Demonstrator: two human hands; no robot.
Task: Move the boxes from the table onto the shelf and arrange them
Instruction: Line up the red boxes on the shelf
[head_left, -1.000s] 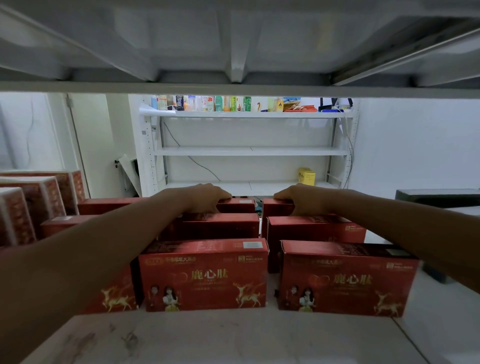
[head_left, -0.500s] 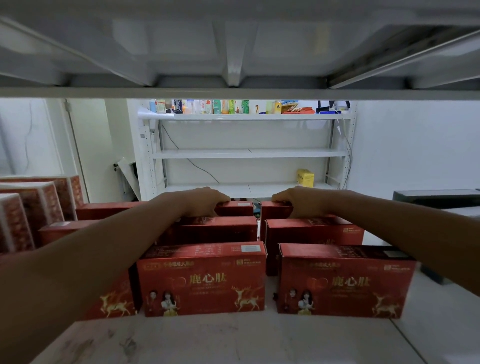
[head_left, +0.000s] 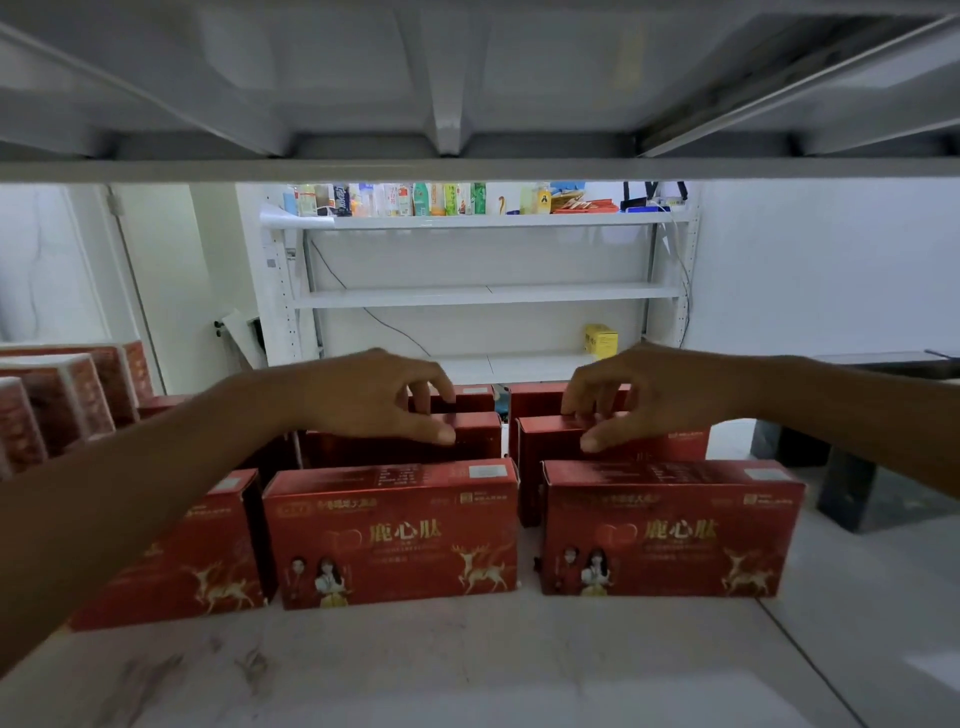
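Shelf: the pale marbled shelf board (head_left: 467, 670) carries all the red boxes. The grey-white metal underside of the upper shelf (head_left: 467, 78) spans the top of the view.
Far rack: a white metal rack (head_left: 488, 296) stands against the far wall.
Front row: three red cardboard boxes with gold deer and lettering stand upright near the board's front edge. They are the left front box (head_left: 176, 561), the centre front box (head_left: 395, 535) and the right front box (head_left: 670, 530), with a gap between centre and right.
Side boxes: red patterned boxes with white tops (head_left: 62, 400) stand in a file at the left edge.
Middle row: the left middle box (head_left: 480, 434) and the right middle box (head_left: 543, 441) stand just behind the front row.
Back row: two back boxes (head_left: 475, 397) stand behind those, mostly hidden.
Left hand: the left hand (head_left: 374, 400) is over the left middle box, fingers curled at its far edge and thumb at its near edge. I cannot tell whether it grips.
Right hand: the right hand (head_left: 649, 395) mirrors it over the right middle box, and its grip is equally unclear.
Bottles: a row of coloured bottles (head_left: 405, 200) lines the rack's top level.
Carton: a small yellow carton (head_left: 601, 340) sits on a lower level.
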